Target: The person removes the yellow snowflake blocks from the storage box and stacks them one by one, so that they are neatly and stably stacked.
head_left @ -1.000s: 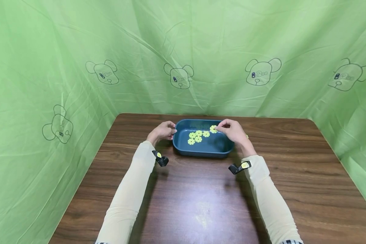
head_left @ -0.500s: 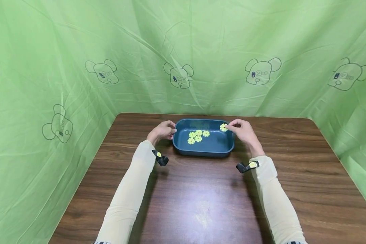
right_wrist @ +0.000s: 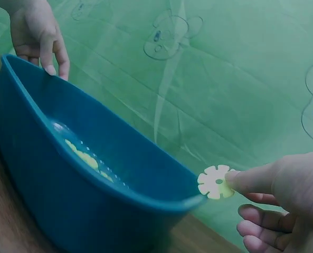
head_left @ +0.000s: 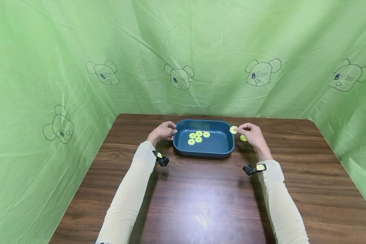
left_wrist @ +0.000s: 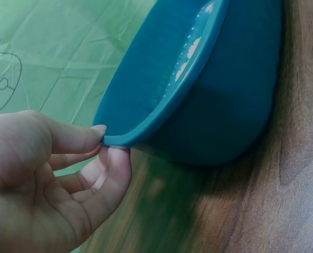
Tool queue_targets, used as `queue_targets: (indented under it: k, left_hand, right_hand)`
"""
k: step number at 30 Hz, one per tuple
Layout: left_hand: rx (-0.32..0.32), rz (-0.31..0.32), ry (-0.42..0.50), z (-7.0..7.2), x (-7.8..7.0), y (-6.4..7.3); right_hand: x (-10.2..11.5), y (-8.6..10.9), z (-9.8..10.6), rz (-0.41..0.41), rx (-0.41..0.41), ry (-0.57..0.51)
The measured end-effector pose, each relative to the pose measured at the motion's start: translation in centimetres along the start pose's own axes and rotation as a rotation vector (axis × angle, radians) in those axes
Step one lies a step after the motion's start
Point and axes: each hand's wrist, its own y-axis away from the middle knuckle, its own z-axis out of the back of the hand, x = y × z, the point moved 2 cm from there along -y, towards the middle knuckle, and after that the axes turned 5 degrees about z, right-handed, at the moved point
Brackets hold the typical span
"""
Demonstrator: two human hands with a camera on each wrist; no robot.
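A blue plastic basin (head_left: 202,154) stands on the table, with several yellow flower-shaped discs (head_left: 198,139) on its floor toward the left. My left hand (head_left: 162,131) pinches the basin's left rim, thumb on the inside edge and fingers below, as the left wrist view shows. Between thumb and forefinger my right hand (head_left: 253,135) pinches one more yellow flower-shaped disc (right_wrist: 216,182), notched round its edge with a hole in the middle. That disc is just at the basin's right rim in the head view. Another yellow piece (head_left: 243,138) lies on the table beneath the right hand, partly hidden.
The brown wooden table (head_left: 201,189) extends toward the viewer and to both sides. A green curtain (head_left: 216,95) printed with bear heads hangs behind and around it. Each wrist carries a black camera mount (head_left: 161,158).
My right hand has moved right, carrying the pinched disc from over the basin to its right rim. The yellow piece on the table shows more now. My left hand has stayed put.
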Motion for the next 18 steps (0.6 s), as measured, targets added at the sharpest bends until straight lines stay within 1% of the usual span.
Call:
queue_targets:
  k: [4,8,13,18]
  left_hand:
    - [0.003,0.004,0.001,0.0,0.1,-0.1]
    - [0.005,0.008,0.010,0.1,0.2,-0.1]
    - [0.010,0.008,0.024,0.0,0.0,0.0]
    - [0.004,0.007,0.016,0.0,0.0,-0.1]
  right_hand:
    - [-0.9,0.2,0.6,-0.044,-0.010,-0.014]
    - [-1.4,0.3,1.2,-0.052,-0.019,-0.024]
    - [-2.6,0.0,1.8,-0.086,-0.037,0.007]
    - [-4.0,-0.1,2.1,-0.161,-0.027,0.053]
